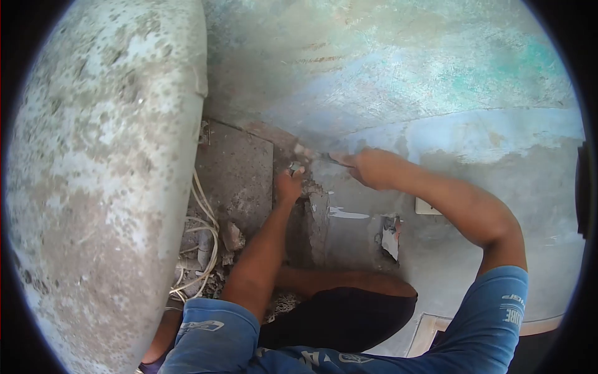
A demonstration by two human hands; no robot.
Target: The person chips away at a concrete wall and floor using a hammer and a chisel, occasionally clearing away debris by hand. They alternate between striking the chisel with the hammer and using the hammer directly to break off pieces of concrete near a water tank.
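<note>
My left hand is closed on a small grey-green piece, held in front of the rough broken corner by a grey slab. My right hand grips a thin dark tool, whose far end points left towards a pale chipped patch at the foot of the painted wall. The tool's tip is blurred, and I cannot tell its kind. Below the hands, a narrow broken channel runs along the edge of the grey plaster surface.
A large speckled white rounded structure fills the left side. Beside it hang loose white cables near a grey pipe and rubble. To the right are a ragged hole and a pale plate. My bent leg is underneath.
</note>
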